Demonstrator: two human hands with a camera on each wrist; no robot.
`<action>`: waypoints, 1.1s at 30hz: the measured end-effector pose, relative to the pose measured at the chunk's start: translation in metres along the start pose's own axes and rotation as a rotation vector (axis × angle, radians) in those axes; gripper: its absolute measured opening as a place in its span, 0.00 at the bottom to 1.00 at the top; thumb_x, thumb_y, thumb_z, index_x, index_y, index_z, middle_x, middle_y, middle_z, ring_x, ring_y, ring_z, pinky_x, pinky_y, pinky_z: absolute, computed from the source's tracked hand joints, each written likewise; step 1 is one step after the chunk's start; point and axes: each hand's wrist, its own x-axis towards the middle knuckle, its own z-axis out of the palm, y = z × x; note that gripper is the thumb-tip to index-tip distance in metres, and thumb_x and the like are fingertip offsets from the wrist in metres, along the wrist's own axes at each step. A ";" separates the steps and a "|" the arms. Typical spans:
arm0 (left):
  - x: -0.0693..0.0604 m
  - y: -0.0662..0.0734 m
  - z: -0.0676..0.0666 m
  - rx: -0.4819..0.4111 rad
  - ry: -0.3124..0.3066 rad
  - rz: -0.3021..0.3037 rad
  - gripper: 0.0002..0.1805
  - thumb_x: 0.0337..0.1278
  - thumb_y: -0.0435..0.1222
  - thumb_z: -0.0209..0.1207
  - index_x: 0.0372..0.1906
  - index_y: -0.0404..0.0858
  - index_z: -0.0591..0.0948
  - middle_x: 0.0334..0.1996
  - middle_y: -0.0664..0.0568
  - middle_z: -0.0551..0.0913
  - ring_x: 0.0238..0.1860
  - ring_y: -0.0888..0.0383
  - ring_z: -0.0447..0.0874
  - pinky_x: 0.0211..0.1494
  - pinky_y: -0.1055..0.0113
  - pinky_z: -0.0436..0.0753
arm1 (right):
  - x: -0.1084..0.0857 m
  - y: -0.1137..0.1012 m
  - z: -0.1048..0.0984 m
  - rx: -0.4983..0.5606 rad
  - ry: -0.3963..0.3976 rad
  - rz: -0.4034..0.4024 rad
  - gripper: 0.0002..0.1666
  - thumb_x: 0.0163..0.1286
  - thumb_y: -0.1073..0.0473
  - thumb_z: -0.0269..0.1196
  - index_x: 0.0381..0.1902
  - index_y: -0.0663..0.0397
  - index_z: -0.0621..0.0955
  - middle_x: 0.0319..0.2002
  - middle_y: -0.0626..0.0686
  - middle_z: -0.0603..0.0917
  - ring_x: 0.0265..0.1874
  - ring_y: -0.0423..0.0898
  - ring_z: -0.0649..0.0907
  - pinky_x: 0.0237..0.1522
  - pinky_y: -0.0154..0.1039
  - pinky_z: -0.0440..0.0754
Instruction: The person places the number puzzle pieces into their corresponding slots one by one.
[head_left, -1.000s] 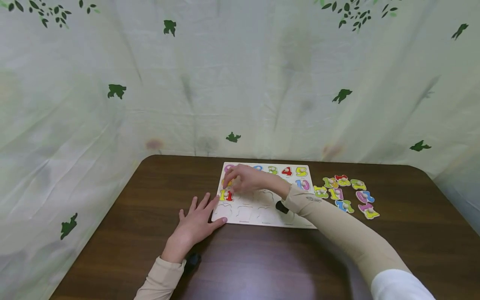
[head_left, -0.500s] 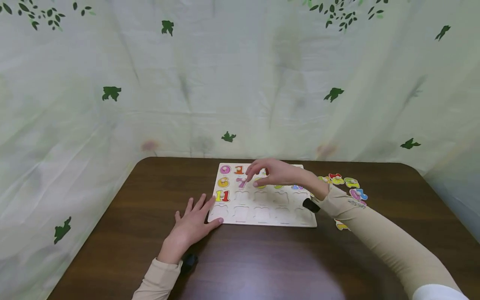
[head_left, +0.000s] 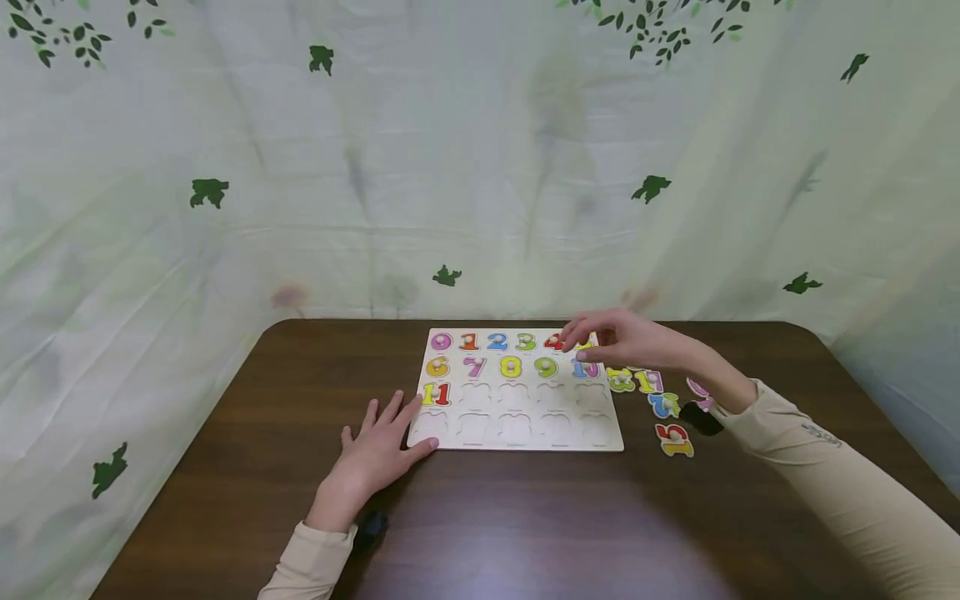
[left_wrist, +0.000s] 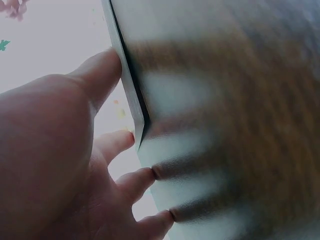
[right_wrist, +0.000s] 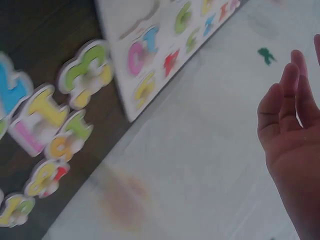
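The puzzle board [head_left: 525, 444] is lying flat on the counter [head_left: 480, 517], just right of the middle of the head frame. Numbers 0 to 5 are filling its top row and 6 to 10 its second, while the yellow and red 11 [head_left: 436, 394] is sitting at the left end of the third row. Outlined recesses are showing across the rest of the lower two rows.

At lower left of the frame, the left hand [head_left: 375, 454] is spreading its fingers. The left wrist view is showing the thumb and index fingertip meeting the board's edge, with other fingertips resting on the counter.

The right hand [head_left: 633, 340] is hovering over the board's upper right corner, its fingers bending loosely and its thumb standing apart from them. In the head frame its fingers are partly covering the red 4 [head_left: 553, 342] and the yellow 5.

Loose number pieces [head_left: 649, 382] are lying right of the board, some being hidden by the right arm. The red and yellow 15 [head_left: 674, 441] is lying lowest among those showing. A pale curtain [head_left: 450, 167] with green leaf shapes is hanging behind the counter.
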 end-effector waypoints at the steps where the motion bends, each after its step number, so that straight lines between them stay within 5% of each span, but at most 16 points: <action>1: 0.000 0.000 0.000 -0.002 -0.001 0.001 0.43 0.64 0.58 0.57 0.77 0.45 0.59 0.76 0.38 0.52 0.74 0.30 0.39 0.61 0.22 0.44 | -0.007 0.003 -0.003 0.005 0.014 0.010 0.10 0.69 0.61 0.65 0.47 0.45 0.86 0.56 0.51 0.81 0.35 0.53 0.81 0.36 0.38 0.78; 8: -0.001 0.000 0.000 -0.008 -0.003 -0.003 0.43 0.63 0.59 0.57 0.77 0.45 0.59 0.76 0.38 0.52 0.74 0.30 0.40 0.61 0.22 0.44 | -0.051 0.027 -0.015 -0.055 0.109 0.052 0.10 0.71 0.63 0.63 0.45 0.45 0.86 0.52 0.53 0.83 0.43 0.49 0.82 0.35 0.38 0.78; 14: 0.000 -0.002 0.000 -0.006 -0.008 -0.002 0.43 0.63 0.59 0.56 0.77 0.45 0.59 0.76 0.38 0.51 0.74 0.30 0.39 0.61 0.22 0.44 | -0.084 0.048 -0.017 -0.078 0.183 0.095 0.10 0.67 0.63 0.66 0.45 0.47 0.86 0.48 0.51 0.85 0.30 0.43 0.80 0.25 0.35 0.76; 17: 0.001 -0.001 0.000 -0.006 -0.009 -0.003 0.43 0.63 0.59 0.56 0.77 0.45 0.59 0.76 0.38 0.51 0.74 0.31 0.39 0.61 0.22 0.44 | -0.097 0.057 -0.013 -0.040 0.211 0.149 0.11 0.64 0.64 0.69 0.45 0.51 0.85 0.44 0.53 0.85 0.23 0.48 0.78 0.17 0.37 0.75; 22: 0.001 -0.001 -0.002 0.001 -0.002 0.002 0.43 0.63 0.59 0.57 0.77 0.45 0.59 0.76 0.38 0.52 0.74 0.30 0.40 0.61 0.22 0.44 | -0.113 0.067 0.000 -0.011 0.241 0.272 0.12 0.63 0.59 0.71 0.43 0.55 0.85 0.39 0.52 0.84 0.23 0.57 0.80 0.22 0.43 0.82; 29: 0.003 0.000 -0.003 0.004 -0.004 0.006 0.43 0.63 0.60 0.57 0.77 0.44 0.59 0.76 0.37 0.52 0.74 0.30 0.41 0.60 0.21 0.45 | -0.124 0.071 0.009 -0.273 0.310 0.384 0.13 0.58 0.44 0.74 0.29 0.41 0.82 0.28 0.45 0.76 0.34 0.47 0.73 0.30 0.39 0.70; 33: 0.004 -0.001 -0.002 0.005 -0.009 0.001 0.43 0.63 0.59 0.57 0.77 0.45 0.58 0.76 0.38 0.51 0.74 0.30 0.39 0.61 0.22 0.43 | -0.122 0.076 0.011 -0.314 0.294 0.397 0.15 0.56 0.43 0.74 0.24 0.42 0.82 0.22 0.44 0.74 0.28 0.45 0.71 0.26 0.38 0.68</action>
